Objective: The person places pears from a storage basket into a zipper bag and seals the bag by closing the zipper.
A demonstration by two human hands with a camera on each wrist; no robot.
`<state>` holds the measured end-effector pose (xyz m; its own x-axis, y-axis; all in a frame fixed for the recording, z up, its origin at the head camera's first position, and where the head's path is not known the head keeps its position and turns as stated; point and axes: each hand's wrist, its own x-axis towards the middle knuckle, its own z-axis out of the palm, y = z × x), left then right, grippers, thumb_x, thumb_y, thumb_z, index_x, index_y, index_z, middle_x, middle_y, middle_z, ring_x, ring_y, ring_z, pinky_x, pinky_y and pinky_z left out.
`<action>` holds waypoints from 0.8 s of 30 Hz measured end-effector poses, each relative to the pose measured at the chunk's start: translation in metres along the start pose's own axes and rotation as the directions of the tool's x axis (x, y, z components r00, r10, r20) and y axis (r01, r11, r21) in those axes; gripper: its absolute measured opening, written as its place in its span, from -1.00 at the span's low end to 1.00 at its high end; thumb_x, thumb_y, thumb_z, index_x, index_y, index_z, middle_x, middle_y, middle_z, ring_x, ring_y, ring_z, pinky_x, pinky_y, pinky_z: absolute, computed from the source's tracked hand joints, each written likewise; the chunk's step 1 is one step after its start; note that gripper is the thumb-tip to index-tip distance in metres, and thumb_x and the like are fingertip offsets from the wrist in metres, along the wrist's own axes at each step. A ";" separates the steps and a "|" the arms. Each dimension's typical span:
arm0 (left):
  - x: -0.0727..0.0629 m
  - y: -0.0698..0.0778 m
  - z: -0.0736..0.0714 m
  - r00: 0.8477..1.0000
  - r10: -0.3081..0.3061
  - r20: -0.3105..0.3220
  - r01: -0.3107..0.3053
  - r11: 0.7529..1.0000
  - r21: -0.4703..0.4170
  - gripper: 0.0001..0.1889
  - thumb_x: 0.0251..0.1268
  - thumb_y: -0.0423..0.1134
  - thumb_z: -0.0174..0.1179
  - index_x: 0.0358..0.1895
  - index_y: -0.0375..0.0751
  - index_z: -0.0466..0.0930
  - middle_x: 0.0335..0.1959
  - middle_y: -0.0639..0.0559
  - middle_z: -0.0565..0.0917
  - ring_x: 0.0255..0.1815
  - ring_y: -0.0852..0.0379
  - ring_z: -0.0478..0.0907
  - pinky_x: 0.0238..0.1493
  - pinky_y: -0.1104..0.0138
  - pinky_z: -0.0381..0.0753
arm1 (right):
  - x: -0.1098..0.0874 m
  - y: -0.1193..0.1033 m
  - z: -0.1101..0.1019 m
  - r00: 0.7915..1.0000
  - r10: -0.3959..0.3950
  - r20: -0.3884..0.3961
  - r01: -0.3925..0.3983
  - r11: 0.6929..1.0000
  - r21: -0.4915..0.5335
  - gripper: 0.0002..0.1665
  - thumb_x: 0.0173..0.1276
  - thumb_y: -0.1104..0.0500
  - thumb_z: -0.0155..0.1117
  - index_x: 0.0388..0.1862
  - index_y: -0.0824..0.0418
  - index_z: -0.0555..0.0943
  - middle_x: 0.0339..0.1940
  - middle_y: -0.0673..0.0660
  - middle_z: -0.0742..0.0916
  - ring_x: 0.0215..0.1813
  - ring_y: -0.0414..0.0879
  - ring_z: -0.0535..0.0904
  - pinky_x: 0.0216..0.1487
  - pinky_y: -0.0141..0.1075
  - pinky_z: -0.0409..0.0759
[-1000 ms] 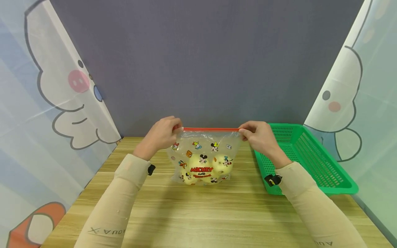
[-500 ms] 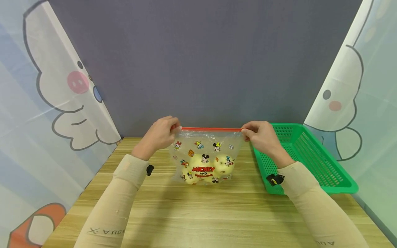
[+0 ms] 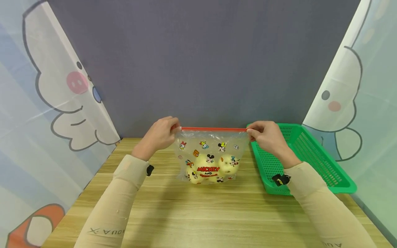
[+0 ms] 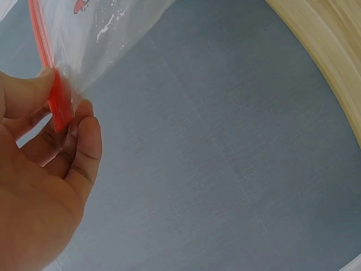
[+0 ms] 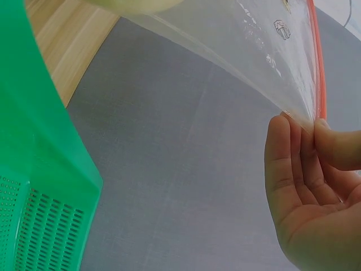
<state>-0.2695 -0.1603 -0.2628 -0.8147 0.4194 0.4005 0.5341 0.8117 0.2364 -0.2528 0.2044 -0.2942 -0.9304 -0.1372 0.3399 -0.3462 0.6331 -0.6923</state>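
A clear zip bag (image 3: 198, 143) printed with cartoon figures hangs between the two hands, its red zip strip (image 3: 214, 129) drawn straight along the top. Several pale yellow-green round fruits (image 3: 228, 168) fill its lower part, low over the table. My left hand (image 3: 160, 135) pinches the strip's left end; in the left wrist view the thumb presses the red corner (image 4: 61, 101) against the fingers. At the opposite end, my right hand (image 3: 266, 136) pinches the top corner between thumb and fingers, which the right wrist view shows close up (image 5: 316, 186).
A green perforated plastic basket (image 3: 322, 162) stands at the right of the wooden table (image 3: 198, 213), just beyond the right forearm. Behind rises a dark grey partition (image 3: 198, 62). Cartoon-printed curtains (image 3: 62, 113) flank both sides.
The bag and its fruits have shifted a little to the right. The right hand has moved right along with its corner, leaving more of the red strip showing; the left hand has barely moved.
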 end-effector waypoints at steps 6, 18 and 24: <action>-0.002 -0.002 -0.001 1.000 0.010 -0.007 -0.010 1.000 -0.003 -0.93 0.45 -0.37 0.17 -0.19 -0.26 0.64 -0.35 -0.05 0.55 -0.36 0.02 0.41 -0.29 0.18 0.43 | 0.000 0.001 0.001 1.000 -0.002 -0.003 0.002 1.000 0.004 -0.75 0.57 0.17 0.16 -0.01 0.29 0.71 -0.29 0.20 0.75 -0.25 0.03 0.68 -0.20 -0.12 0.65; -0.008 -0.011 -0.005 1.000 -0.002 0.000 0.002 1.000 -0.011 -0.90 0.49 -0.37 0.12 -0.24 -0.22 0.59 -0.37 -0.04 0.51 -0.37 0.01 0.38 -0.28 0.16 0.38 | 0.000 0.001 -0.003 1.000 -0.001 0.008 0.001 1.000 -0.015 -0.74 0.58 0.16 0.15 -0.02 0.29 0.70 -0.28 0.20 0.75 -0.24 0.03 0.66 -0.21 -0.11 0.63; -0.013 -0.014 -0.010 1.000 0.016 -0.017 -0.017 0.996 -0.083 -0.91 0.50 -0.36 0.13 -0.22 -0.24 0.61 -0.36 -0.05 0.53 -0.38 0.01 0.39 -0.29 0.15 0.41 | -0.005 -0.005 -0.006 1.000 -0.001 0.017 0.001 1.000 -0.018 -0.74 0.58 0.13 0.16 -0.03 0.27 0.70 -0.32 0.18 0.74 -0.26 0.03 0.66 -0.23 -0.12 0.61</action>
<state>-0.2639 -0.1809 -0.2621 -0.8023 0.4248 0.4194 0.5647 0.7680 0.3021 -0.2460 0.2064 -0.2882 -0.9320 -0.1504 0.3297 -0.3450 0.6464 -0.6805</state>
